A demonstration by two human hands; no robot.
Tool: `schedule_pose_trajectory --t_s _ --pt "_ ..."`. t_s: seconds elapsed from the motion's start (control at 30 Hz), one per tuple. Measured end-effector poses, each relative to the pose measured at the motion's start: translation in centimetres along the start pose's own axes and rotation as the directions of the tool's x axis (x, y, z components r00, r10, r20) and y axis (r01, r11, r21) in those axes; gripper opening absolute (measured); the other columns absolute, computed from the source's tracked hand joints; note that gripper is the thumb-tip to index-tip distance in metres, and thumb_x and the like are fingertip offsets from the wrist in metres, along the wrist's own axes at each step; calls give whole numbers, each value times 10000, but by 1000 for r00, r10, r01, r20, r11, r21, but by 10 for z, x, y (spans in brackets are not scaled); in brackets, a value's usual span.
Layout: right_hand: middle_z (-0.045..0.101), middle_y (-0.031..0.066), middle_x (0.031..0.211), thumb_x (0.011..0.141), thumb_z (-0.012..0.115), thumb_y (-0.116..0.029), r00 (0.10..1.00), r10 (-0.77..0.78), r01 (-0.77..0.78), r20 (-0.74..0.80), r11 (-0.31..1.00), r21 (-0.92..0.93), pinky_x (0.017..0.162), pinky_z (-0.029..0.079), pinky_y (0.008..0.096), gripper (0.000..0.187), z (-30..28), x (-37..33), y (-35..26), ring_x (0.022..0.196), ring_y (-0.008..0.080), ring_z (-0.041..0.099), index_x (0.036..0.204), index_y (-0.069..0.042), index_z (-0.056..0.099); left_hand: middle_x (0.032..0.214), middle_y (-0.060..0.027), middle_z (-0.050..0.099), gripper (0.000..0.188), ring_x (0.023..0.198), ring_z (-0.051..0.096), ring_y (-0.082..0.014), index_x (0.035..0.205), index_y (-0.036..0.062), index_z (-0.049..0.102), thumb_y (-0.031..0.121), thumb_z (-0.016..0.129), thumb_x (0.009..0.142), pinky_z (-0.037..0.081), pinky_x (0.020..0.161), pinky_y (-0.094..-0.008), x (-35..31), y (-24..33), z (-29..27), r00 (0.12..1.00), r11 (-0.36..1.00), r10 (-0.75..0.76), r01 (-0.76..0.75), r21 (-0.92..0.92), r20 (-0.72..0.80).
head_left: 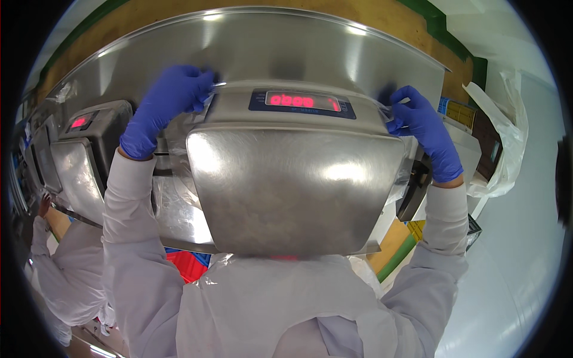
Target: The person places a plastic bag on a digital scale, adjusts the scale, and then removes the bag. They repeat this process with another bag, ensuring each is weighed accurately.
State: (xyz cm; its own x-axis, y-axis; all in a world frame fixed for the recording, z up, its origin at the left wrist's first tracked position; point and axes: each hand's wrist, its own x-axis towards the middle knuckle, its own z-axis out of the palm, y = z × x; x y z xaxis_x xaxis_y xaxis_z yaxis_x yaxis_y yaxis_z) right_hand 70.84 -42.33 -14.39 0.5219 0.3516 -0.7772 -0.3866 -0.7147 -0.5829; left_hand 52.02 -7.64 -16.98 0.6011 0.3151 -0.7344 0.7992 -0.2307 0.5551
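Observation:
A steel bench scale (292, 197) stands right in front of me, its red-lit display (302, 102) along the far side. Thin clear plastic film (184, 178) hangs loose and crinkled around the scale's left and right sides. My left hand (173, 101), in a blue glove, is closed at the scale's far left corner, fingertips pinched on the film. At the far right corner my right hand (421, 128), also gloved in blue, has its fingers curled and pinching the film beside the display housing. Nothing lies on the weighing plate.
The scale sits on a steel table (280, 45) with a raised far edge. A second scale (83, 161) with a lit display stands to the left. Farther left a person in white (71, 268) is at work. A white plastic bag (504, 137) hangs at the right; a red crate (187, 265) shows below.

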Motion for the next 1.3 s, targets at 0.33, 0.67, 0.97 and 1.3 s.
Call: schedule_pose_trajectory --t_s 0.33,0.67,0.97,1.3 --pt "573 53 785 844 519 -84 997 -71 69 -4 981 -180 559 481 241 137 7 8 16 616 91 542 973 -53 554 680 -124 642 414 628 616 -193 834 -2 674 408 637 789 488 643 -307 -3 -14 9 977 962 85 -28 273 -196" --pt "563 40 754 888 505 -113 950 -212 193 -229 976 -103 517 460 213 156 20 -5 24 632 83 559 1039 -86 535 735 -115 663 290 664 652 -198 911 52 688 320 610 832 504 650 -303 -22 -9 37 830 969 236 -167 180 -505" --pt "525 -9 756 882 505 -47 937 -220 187 -271 972 -140 614 434 185 116 22 -4 32 657 33 485 984 -46 561 770 -100 651 238 674 649 -221 901 103 697 315 630 817 511 662 -320 -27 -3 37 813 949 244 -89 301 -529" --pt "536 11 741 824 594 -70 889 -379 298 -256 905 -304 665 442 236 112 38 0 60 682 94 506 922 -105 636 1337 -277 295 691 1210 388 -413 1313 218 462 329 741 691 403 935 -472 -15 -24 40 515 781 552 -46 622 -655"
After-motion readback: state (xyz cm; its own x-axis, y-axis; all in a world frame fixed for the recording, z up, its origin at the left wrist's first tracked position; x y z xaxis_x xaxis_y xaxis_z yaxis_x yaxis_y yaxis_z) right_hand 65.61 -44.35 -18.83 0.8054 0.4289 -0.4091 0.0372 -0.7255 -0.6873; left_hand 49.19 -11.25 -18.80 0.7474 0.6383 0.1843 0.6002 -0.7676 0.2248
